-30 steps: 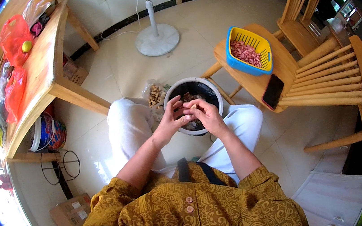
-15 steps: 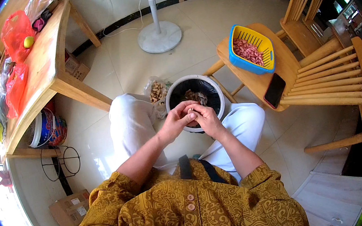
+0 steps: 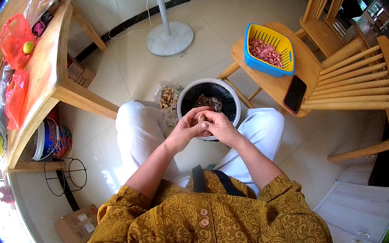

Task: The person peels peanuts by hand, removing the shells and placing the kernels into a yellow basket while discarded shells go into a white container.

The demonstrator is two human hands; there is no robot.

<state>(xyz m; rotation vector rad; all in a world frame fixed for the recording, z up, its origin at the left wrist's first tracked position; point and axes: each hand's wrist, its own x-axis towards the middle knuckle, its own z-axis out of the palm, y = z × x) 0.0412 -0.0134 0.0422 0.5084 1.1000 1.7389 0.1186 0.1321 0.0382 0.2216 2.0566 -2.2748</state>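
Over the near rim of a round bin [image 3: 238, 106] lined with a black bag, my two hands meet. Between the fingertips of my left hand [image 3: 186, 129] and my right hand [image 3: 222, 128] is a peanut in its shell [image 3: 201, 117], partly covered by the fingers. Both hands are closed on it. Inside the bin lie broken peanut shells [image 3: 213, 102]. Just left of the bin, a clear plastic bag [image 3: 171, 118] on the floor holds unshelled peanuts [image 3: 168, 97]. To the right, pink shelled peanuts [image 3: 264, 52] fill the bottom of a yellow-and-blue basket [image 3: 254, 63].
The basket stands on a wooden chair [image 3: 312, 75], beside a dark phone [image 3: 294, 93]. A wooden table [image 3: 50, 56] with red plastic bags [image 3: 16, 39] is at the left. Ahead stands a round white pole base [image 3: 170, 39]. A wire rack [image 3: 65, 176] and cardboard box [image 3: 77, 226] are lower left.
The peanut between my fingertips shows more clearly now, and my fingers have shifted slightly around it. The view has moved a little; the surroundings are otherwise the same.
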